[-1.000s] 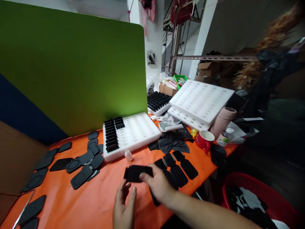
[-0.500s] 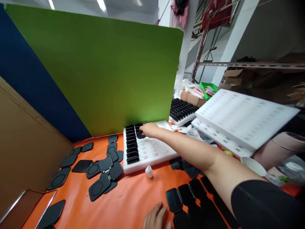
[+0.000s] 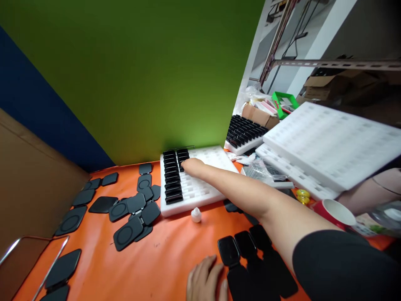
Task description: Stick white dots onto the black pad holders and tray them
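The right hand (image 3: 193,166) is stretched out over the white foam tray (image 3: 216,184), fingertips pressed on a small black pad (image 3: 182,166) in its second row; how tightly the fingers are closed cannot be told. The pad is judged light, stiff and smooth, best pinched by its edges. The left hand (image 3: 206,284) is laid flat, open and unladen on the orange desk (image 3: 169,259), just beside the loose black pads (image 3: 238,251).
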The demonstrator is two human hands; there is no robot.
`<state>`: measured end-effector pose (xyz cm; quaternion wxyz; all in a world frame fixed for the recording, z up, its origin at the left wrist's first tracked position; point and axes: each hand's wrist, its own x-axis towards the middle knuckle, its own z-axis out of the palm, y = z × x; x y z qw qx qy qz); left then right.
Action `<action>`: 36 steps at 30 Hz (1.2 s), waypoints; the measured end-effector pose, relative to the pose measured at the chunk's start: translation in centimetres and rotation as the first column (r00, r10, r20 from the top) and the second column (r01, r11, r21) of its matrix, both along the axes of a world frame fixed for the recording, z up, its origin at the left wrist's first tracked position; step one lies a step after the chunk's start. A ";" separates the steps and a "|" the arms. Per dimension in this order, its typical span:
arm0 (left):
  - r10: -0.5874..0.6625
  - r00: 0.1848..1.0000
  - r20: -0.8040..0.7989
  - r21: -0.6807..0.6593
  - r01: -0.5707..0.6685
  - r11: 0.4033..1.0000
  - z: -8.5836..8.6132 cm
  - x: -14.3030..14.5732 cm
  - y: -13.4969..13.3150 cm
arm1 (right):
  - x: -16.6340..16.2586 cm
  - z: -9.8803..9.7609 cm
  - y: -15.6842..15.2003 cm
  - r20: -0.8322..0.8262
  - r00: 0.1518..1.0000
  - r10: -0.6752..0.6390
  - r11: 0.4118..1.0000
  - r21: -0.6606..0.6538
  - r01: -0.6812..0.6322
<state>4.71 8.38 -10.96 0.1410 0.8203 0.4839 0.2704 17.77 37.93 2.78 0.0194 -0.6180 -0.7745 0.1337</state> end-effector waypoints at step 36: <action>0.492 0.511 0.705 -0.692 0.342 0.636 9.0 -0.8 -2.7 | -1.0 -5.9 -34.8 -0.548 0.817 0.181 0.901 0.425 0.086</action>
